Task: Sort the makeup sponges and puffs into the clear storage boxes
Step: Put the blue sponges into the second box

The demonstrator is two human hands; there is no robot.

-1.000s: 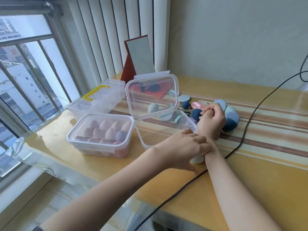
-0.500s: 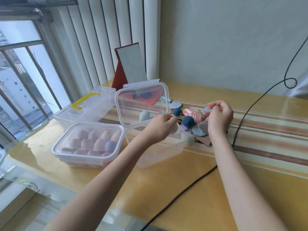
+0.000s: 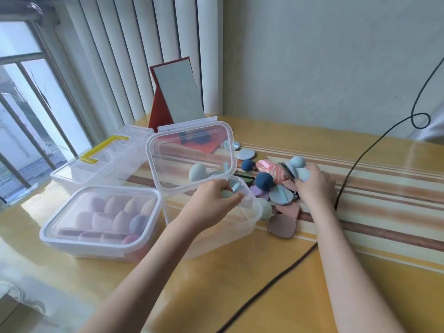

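Makeup sponges and puffs of blue, pink and lilac foam [image 3: 276, 186] are heaped on the striped yellow tabletop [image 3: 384, 188], just right of the open clear plastic storage box [image 3: 249, 213]. Compared with half a second before, the left hand [image 3: 216, 203] has been lowered over the open box, and the right hand [image 3: 314, 186] has been brought down onto the heap. A pale green sponge [image 3: 227, 194] is pinched between the left thumb and curled fingers above the box, the forearm reaching forward; which way its long axis runs cannot be told. A light blue teardrop sponge [image 3: 303, 174] is gripped in the right hand's curled fingers, rounded end towards the upper left. Pink egg-shaped sponges are seen lying with tips towards the wall in the lidded clear box [image 3: 101, 217] at left.
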